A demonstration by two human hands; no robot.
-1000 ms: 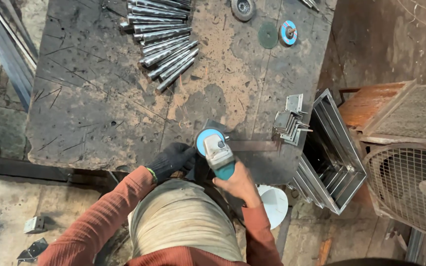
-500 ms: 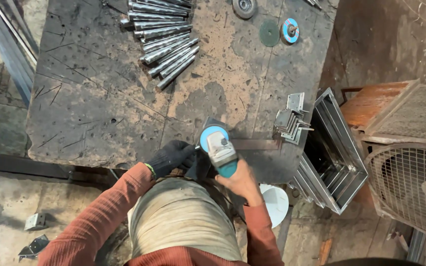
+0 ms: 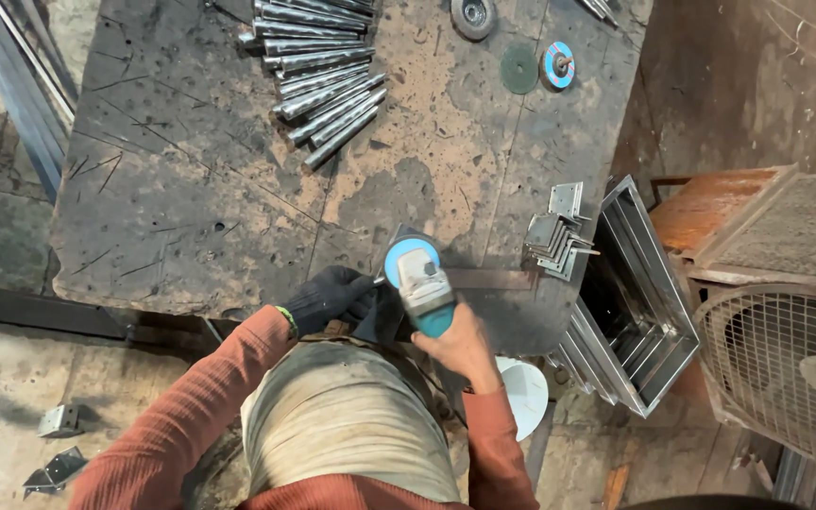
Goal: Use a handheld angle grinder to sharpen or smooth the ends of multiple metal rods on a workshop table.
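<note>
A scarred, rust-stained steel workbench fills the middle of the scene, standing on a dirty concrete floor. Right of the workbench sit a fan with a wire cage and a rusty orange metal stand, with grey metal frames leaning between them and the bench. Left of it, long steel bars lie on the floor.
</note>
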